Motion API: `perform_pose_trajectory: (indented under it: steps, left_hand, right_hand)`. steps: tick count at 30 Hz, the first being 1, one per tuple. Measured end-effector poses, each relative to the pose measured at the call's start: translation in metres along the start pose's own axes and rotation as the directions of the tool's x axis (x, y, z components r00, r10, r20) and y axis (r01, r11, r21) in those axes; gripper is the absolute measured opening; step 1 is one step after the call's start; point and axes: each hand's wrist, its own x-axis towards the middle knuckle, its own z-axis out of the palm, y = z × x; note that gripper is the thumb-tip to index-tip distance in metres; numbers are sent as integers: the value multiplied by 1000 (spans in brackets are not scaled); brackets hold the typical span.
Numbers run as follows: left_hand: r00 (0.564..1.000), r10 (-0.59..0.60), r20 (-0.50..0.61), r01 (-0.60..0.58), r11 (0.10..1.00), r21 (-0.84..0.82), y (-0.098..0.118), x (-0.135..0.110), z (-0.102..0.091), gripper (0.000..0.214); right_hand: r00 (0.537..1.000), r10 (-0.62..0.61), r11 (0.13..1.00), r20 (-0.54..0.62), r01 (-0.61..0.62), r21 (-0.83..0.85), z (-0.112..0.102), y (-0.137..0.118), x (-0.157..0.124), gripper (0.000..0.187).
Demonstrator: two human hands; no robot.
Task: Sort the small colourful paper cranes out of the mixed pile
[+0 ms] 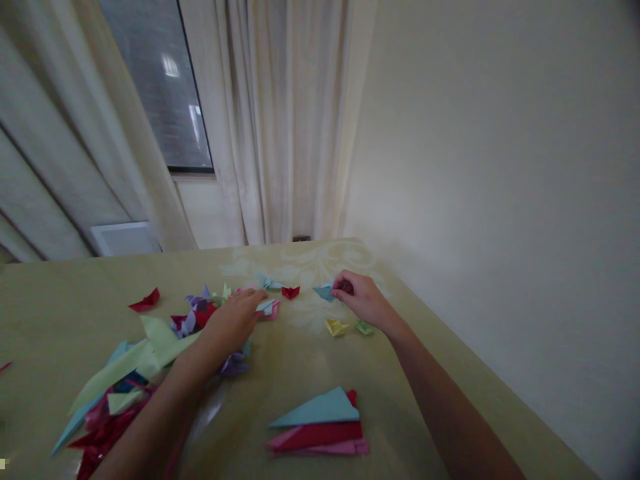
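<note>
A blue paper boat (324, 293) is pinched between the thumb and forefinger of the right hand (364, 300), toward the far right corner of the table (300, 363). A yellow boat (337, 327) and a green boat (365, 327) are placed nearer the right edge's middle, just below that hand. The left hand (240, 317) is held palm down over a pile of folded paper (157, 350), its fingers close together; whether anything is gripped cannot be told. A red boat (290, 293) is seen between the hands, toward the far edge.
</note>
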Motion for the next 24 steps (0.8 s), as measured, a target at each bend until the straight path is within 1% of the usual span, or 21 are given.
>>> perform_pose_trajectory:
  steps: [1, 2, 4, 6, 8, 10, 11, 12, 14, 17, 19, 21, 24]
  left_hand:
    - [998, -55, 32, 50, 988, 145, -11, 0, 3, 39]
    - [993, -99, 66, 80, 966, 245, -20, -1, 6, 45]
    - [980, -143, 135, 93, 941, 325, -34, -2, 12, 56]
    - [972, -153, 178, 88, 941, 327, -42, -2, 17, 59]
    - [970, -154, 188, 88, 944, 318, -47, -2, 19, 56]
    - [970, -151, 191, 85, 946, 313, -49, 0, 19, 48]
    - [969, -147, 197, 80, 947, 310, -50, 0, 19, 41]
    - [969, -140, 205, 72, 948, 309, -51, 1, 19, 35]
    - [967, -138, 216, 68, 951, 302, -53, 1, 19, 26]
    - [968, -139, 210, 78, 958, 275, -57, 2, 20, 22]
    - [969, -139, 205, 85, 964, 251, -57, 2, 20, 22]
    - [971, -139, 194, 89, 965, 246, -55, 2, 19, 25]
    - [973, -159, 166, 102, 947, 306, -47, -1, 15, 27]
  right_hand:
    - [1000, 29, 999, 2, -29, 18, -3, 8, 1, 4]
    - [998, 58, 997, 6, -59, 45, -5, 15, 2, 7]
    - [994, 108, 988, 18, -109, 108, -7, 24, 3, 16]
    - [992, 126, 982, 31, -129, 136, -7, 27, 3, 26]
    - [992, 104, 987, 66, -111, 117, -7, 25, 2, 33]
    - [993, 73, 994, 94, -80, 80, -8, 22, 1, 35]
    - [993, 65, 996, 96, -71, 60, -9, 21, 1, 32]
    - [995, 65, 997, 82, -68, 35, -10, 21, 1, 28]
    - [997, 76, 996, 16, -76, -43, -9, 22, 2, 15]
    - [993, 82, 976, -86, -97, -193, 2, 28, 4, 4]
    - [991, 82, 955, -102, -107, -276, 14, 32, 4, 6]
    - [991, 86, 933, -99, -115, -340, 23, 37, 4, 15]
    - [988, 89, 905, -127, -133, -404, 24, 39, 3, 27]
